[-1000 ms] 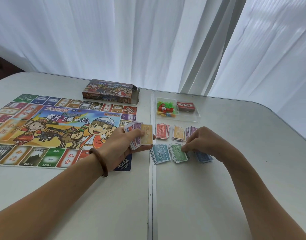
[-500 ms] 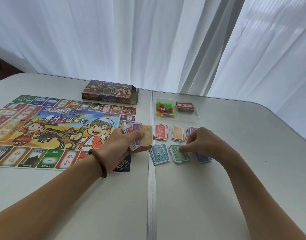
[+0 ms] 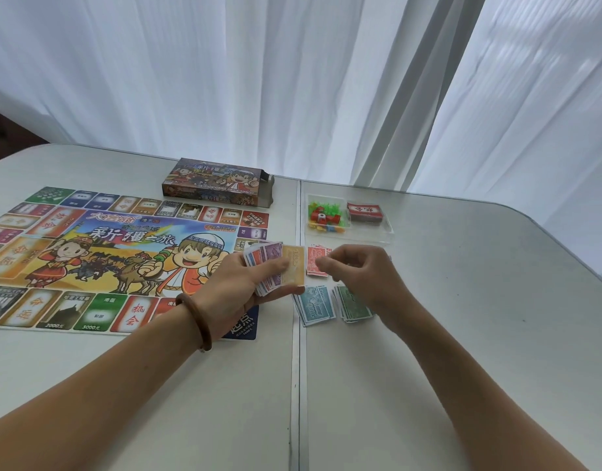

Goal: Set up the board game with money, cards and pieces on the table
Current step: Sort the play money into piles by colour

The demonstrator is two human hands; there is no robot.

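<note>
The left hand (image 3: 238, 287) is gripping a fanned stack of play money (image 3: 270, 266), thumb pressing across its face, with a yellow note (image 3: 293, 265) lying on top. This hand is hovering over the near right corner of the game board (image 3: 105, 256) and is covering part of the board's print there. A brown bracelet (image 3: 195, 321) is sitting on that wrist.

The right hand (image 3: 364, 277) is hanging just beside the stack, fingers curled and thumb brought close to the fingertips. Whether anything is being pinched between them cannot be told. It is blocking the right edge of the red pile (image 3: 315, 265) and the far end of the green pile (image 3: 354, 305). The teal pile (image 3: 316, 305) is lying in full view between the two hands, just right of the table seam (image 3: 296, 385).

Beyond the piles, a clear tray (image 3: 384, 232) is holding small coloured pieces (image 3: 325, 215) on its left side and a red card deck (image 3: 364, 212) on its right. The game box (image 3: 214, 181) is lying flat past the board's far edge, one end flap open. All items are resting on the pale table (image 3: 462, 334). White curtains (image 3: 292, 79) are hanging behind it.
</note>
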